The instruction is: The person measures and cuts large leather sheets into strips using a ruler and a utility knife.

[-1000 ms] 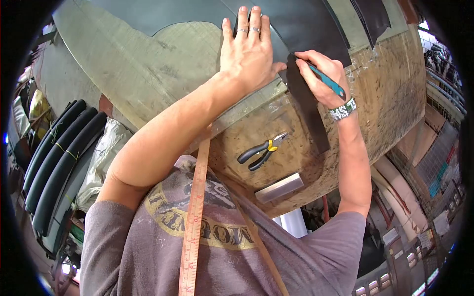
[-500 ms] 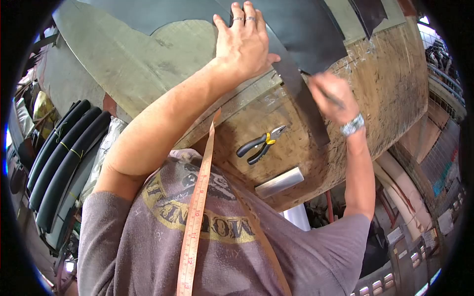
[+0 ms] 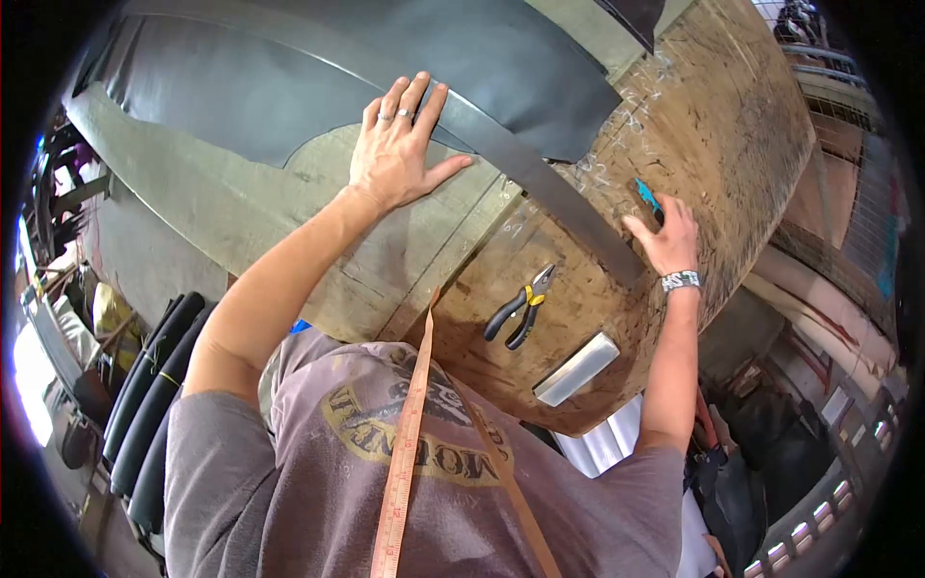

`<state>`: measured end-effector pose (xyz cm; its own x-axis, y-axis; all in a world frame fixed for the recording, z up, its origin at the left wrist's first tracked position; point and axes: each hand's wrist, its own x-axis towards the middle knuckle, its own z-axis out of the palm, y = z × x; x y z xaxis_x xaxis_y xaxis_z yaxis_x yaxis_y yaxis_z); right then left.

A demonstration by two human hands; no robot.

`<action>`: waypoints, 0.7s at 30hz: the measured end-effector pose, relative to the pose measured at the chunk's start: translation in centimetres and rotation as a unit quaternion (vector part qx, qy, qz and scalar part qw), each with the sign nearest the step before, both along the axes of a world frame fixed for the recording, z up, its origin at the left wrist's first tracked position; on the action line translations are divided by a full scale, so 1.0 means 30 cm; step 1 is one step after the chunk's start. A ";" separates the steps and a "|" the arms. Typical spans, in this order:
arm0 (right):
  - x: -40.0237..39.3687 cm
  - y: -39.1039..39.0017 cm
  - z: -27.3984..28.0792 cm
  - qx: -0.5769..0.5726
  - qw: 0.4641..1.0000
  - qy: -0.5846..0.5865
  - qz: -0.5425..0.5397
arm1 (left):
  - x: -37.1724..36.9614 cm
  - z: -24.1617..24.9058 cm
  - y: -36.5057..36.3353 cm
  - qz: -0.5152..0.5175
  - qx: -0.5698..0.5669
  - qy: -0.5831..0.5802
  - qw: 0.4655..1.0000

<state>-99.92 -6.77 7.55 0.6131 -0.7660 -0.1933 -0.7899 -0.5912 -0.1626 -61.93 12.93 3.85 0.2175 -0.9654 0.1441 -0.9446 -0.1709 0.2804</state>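
Splaying our left hand (image 3: 393,154) flat over the dark strip (image 3: 568,200), likely to steady it, we curl our right hand (image 3: 672,239) beside it at a teal tool (image 3: 645,194), grip unclear.

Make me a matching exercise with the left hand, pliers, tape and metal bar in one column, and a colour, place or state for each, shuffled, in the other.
1. Left hand
2. Pliers
3. Tape
4. Bar

A. Silver all over
B. Palm down
C. Over the shirt
D. Black and yellow handles

Pairs: 1-B, 2-D, 3-C, 4-A
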 end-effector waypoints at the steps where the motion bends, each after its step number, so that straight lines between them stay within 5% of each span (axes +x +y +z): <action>1: 0.060 0.024 0.015 -0.057 0.998 -0.025 0.031 | -0.002 0.005 -0.004 0.005 -0.014 0.013 1.000; 3: 0.182 0.054 -0.041 -0.051 0.986 -0.158 0.012 | 0.008 0.015 0.012 -0.044 -0.023 0.018 0.999; 6: 0.412 0.127 -0.114 -0.027 0.971 -0.219 -0.093 | 0.021 0.007 0.012 -0.093 -0.056 0.023 0.994; 8: 0.511 0.131 -0.069 0.085 0.950 -0.170 -0.250 | 0.025 0.006 0.016 -0.095 -0.059 0.026 0.993; 11: 0.550 0.085 -0.085 0.099 0.885 -0.370 -0.265 | 0.028 0.003 0.018 -0.094 -0.051 0.031 0.994; 12: 0.561 0.072 -0.083 0.201 0.814 -0.469 -0.277 | 0.028 0.001 0.019 -0.093 -0.052 0.031 0.994; 15: 0.659 0.059 0.117 0.254 0.725 -0.565 -0.300 | 0.032 -0.002 0.019 -0.098 -0.053 0.031 0.993; 21: 0.735 0.068 0.281 0.258 0.706 -0.607 -0.257 | 0.046 0.013 0.016 -0.105 -0.056 0.047 0.992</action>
<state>-77.88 -4.74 15.97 0.2342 -0.9672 -0.0986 0.0282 0.1082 -0.9937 -60.56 13.41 4.25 0.0318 -0.9699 0.2415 -0.9249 0.0630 0.3751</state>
